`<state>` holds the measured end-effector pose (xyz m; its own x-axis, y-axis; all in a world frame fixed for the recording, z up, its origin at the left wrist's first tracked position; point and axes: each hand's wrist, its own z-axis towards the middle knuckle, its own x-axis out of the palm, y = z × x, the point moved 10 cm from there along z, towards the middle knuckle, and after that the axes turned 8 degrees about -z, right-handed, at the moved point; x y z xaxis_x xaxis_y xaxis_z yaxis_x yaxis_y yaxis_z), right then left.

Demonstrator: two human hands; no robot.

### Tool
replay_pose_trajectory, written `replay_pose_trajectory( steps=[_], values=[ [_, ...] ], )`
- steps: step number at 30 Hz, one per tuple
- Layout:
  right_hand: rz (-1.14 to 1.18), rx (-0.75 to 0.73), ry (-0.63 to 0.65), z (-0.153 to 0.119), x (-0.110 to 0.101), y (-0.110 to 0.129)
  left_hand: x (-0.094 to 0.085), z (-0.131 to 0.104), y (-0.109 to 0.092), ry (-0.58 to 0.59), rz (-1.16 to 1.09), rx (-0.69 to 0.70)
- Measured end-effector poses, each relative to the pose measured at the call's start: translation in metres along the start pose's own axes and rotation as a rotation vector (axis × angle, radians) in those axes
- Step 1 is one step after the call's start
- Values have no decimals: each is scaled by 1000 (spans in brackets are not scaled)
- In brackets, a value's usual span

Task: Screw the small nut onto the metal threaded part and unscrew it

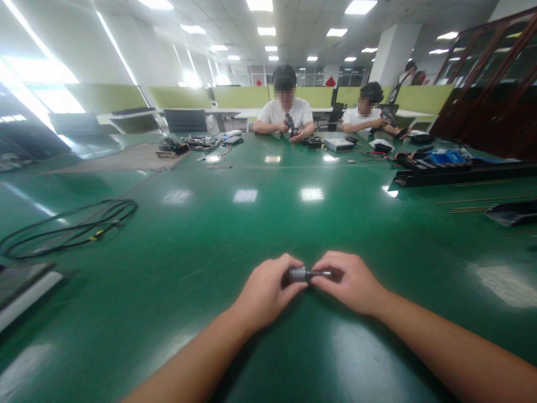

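Low over the green table, a small grey metal cylinder lies sideways between my hands, with a thin dark rod running from its right end. My left hand is closed round the cylinder, thumb below and fingers above. The fingers of my right hand pinch the rod close to where it meets the cylinder. The rod's shiny tip points into my right palm. What exactly this piece is I cannot make out, and my left fingers cover its left end.
A coiled black cable lies on the left, above a flat panel at the edge. Across the table, two people sit holding dark tools. Blue parts, a black tray and thin rods lie right.
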<state>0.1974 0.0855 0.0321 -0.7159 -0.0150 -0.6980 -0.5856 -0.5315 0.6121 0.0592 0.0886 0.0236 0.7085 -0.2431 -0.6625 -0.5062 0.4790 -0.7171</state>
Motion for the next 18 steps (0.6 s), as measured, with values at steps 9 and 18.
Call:
replay_pose_trajectory(
  steps=[9, 18],
  values=[
    [-7, 46, -12, 0, 0, -4, -1, 1, 5, -6, -45, -35],
    [-2, 70, -20, 0, -2, -4, -1, 0, 6, -2, -63, -51]
  ],
)
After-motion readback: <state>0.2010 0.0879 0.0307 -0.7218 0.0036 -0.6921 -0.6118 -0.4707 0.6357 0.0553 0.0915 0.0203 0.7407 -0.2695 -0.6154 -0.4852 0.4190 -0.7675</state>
